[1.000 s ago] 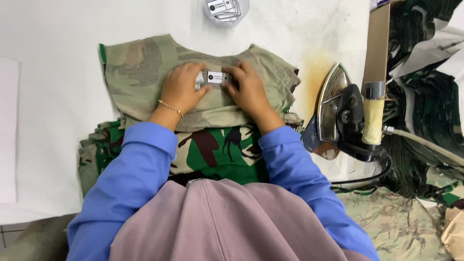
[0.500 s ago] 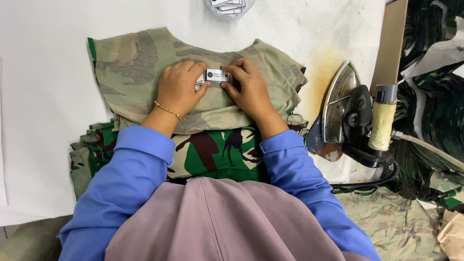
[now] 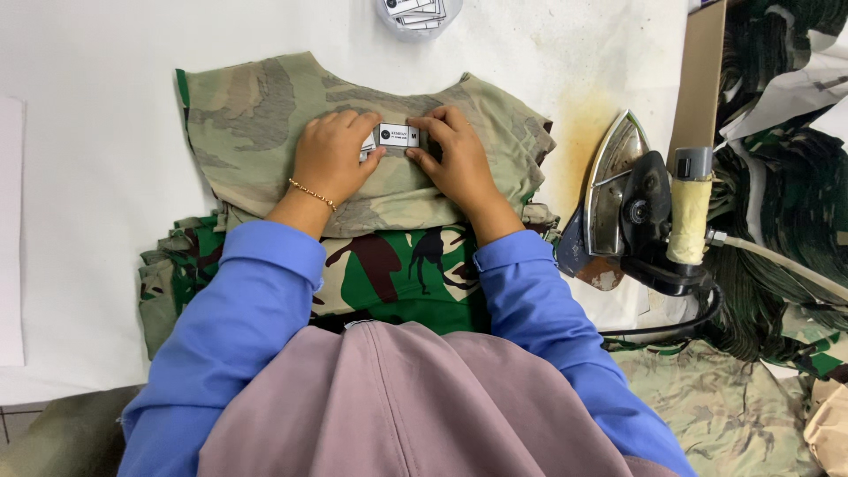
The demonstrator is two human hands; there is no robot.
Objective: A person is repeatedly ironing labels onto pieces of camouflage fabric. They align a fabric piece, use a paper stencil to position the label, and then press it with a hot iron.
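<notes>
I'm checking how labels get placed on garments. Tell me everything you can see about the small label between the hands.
The label is a small white rectangle with dark print, apparently woven or printed fabric. It lies flat and level on the faded inside-out camouflage shirt, just below the middle of the neckline. The left hand covers its left end and the right hand presses its right end with the fingers. Only its middle part shows. Whether it is already fixed to the cloth cannot be told.

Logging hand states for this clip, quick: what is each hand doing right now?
Left hand: fingers pressing the small label onto the camouflage garment.
Right hand: fingertips pinning the label's other end.
</notes>
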